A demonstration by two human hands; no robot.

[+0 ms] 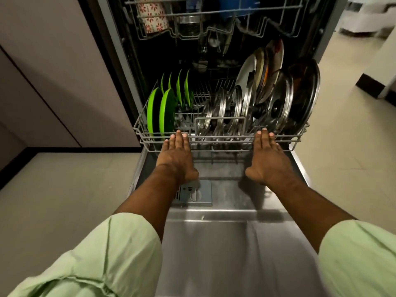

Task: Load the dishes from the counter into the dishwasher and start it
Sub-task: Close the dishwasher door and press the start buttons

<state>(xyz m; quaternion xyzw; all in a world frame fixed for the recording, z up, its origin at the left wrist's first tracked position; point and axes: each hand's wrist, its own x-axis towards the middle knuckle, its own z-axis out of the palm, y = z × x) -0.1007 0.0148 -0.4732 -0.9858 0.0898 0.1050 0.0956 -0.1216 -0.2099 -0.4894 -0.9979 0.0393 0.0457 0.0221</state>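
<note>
Wire rack (220,143): flat hands (176,156) (269,159) (both) touching.

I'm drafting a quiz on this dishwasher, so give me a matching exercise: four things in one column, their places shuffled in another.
Things:
1. bright green round plates
2. shiny steel round lids
3. white red-flowered item
4. grey square detergent dispenser

Places:
A. inner face of open door
B. upper rack, left
C. lower rack, right
D. lower rack, left

Pairs: 1-D, 2-C, 3-B, 4-A
</note>
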